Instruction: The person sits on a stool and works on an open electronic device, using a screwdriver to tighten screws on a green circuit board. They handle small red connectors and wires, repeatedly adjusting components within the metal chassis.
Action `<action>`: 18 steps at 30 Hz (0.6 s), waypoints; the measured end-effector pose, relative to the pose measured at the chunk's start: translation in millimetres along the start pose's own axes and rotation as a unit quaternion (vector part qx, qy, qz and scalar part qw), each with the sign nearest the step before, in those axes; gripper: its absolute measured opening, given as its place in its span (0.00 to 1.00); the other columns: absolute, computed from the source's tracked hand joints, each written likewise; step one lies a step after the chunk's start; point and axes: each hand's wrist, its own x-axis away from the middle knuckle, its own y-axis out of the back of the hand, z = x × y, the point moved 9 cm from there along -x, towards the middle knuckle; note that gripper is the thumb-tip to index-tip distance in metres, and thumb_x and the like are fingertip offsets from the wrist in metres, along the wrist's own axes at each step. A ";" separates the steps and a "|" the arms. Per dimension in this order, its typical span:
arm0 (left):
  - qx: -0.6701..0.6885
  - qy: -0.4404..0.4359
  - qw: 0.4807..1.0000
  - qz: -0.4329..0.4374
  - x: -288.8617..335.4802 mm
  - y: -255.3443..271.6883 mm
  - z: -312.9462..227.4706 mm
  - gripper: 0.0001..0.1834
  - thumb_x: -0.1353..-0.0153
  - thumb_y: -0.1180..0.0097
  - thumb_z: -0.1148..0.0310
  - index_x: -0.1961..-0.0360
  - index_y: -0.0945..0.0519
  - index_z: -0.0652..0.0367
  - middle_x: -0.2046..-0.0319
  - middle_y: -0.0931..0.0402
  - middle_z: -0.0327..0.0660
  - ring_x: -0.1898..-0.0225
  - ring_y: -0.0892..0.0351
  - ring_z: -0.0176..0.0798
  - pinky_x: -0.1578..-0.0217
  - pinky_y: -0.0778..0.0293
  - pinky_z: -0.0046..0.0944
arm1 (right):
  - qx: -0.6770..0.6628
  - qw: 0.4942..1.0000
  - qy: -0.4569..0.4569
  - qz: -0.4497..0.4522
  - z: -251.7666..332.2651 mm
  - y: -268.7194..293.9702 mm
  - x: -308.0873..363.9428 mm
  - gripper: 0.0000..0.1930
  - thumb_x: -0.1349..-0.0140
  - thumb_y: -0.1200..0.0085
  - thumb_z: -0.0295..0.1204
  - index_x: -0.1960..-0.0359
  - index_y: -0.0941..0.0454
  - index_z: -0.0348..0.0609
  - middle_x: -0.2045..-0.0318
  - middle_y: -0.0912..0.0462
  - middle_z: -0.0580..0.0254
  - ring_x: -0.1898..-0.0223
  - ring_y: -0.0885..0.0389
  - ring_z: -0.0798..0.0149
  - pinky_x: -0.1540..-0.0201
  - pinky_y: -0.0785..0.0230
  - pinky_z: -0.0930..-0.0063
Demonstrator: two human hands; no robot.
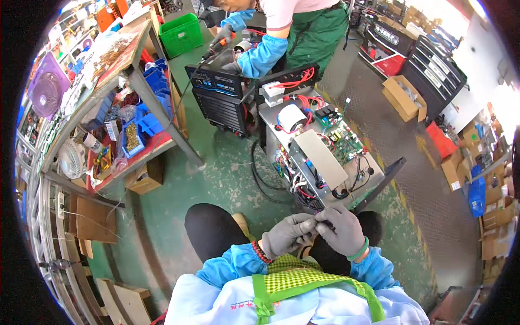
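My left hand and my right hand, both in grey gloves, meet above my lap. Their fingertips pinch together over something too small to make out. Just beyond them stands an opened electrical machine on a metal chassis. A grey sheet-metal cover runs along its middle, with a green circuit board to the right and a white cylinder at the far end. A bundle of black wires spills from the machine's near end, close to my fingertips.
Beyond the machine, a co-worker in blue sleeves holds a power driver over a black machine. At left stands a workbench with blue parts bins. A green crate and an open cardboard box sit on the floor.
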 end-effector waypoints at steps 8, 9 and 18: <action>0.103 -0.060 0.989 -0.090 -9.2 20.2 -14.7 0.17 0.33 0.52 0.56 0.50 0.27 0.56 0.73 0.35 0.32 0.75 0.34 0.27 0.78 0.38 0.27 | -0.013 0.998 0.009 -0.068 1.5 26.2 1.5 0.07 0.47 0.43 0.28 0.67 0.24 0.43 0.70 0.22 0.54 0.68 0.22 0.49 0.66 0.29 0.61; 0.202 -0.061 0.967 -0.139 -13.5 43.0 -7.7 0.18 0.33 0.52 0.58 0.49 0.28 0.58 0.70 0.32 0.35 0.72 0.30 0.32 0.73 0.31 0.31 | -0.029 0.998 0.017 -0.061 3.1 24.5 0.3 0.06 0.47 0.44 0.28 0.67 0.24 0.42 0.70 0.22 0.54 0.68 0.22 0.49 0.66 0.29 0.62; 0.136 -0.164 0.970 -0.114 -5.1 44.1 -53.6 0.23 0.34 0.52 0.67 0.39 0.37 0.60 0.53 0.26 0.40 0.57 0.26 0.36 0.58 0.28 0.33 | -0.135 0.989 -0.019 -0.056 -4.0 6.3 -13.7 0.09 0.43 0.46 0.24 0.60 0.21 0.40 0.71 0.18 0.54 0.70 0.17 0.58 0.65 0.27 0.69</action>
